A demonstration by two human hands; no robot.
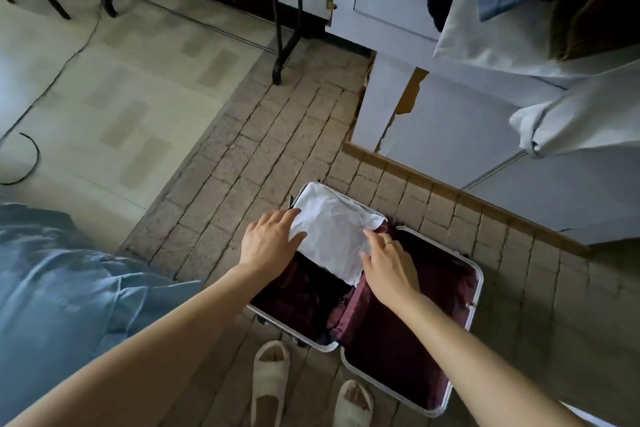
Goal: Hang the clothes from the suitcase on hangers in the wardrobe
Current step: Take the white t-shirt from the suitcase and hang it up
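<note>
A person's left hand (268,241) and right hand (389,269) each pinched an edge of a folded white garment (332,232) in the open maroon-lined suitcase (474,291) on the brick-patterned floor (242,163), its long axis running 11 to 5 o'clock. The white wardrobe (433,128) stood at 2 o'clock, slippers (270,381) at 6. No writing was legible.

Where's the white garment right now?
In the head view, the white garment lies low and centre, in the left half of the open suitcase, between the left hand and right hand gripping its edges.
</note>
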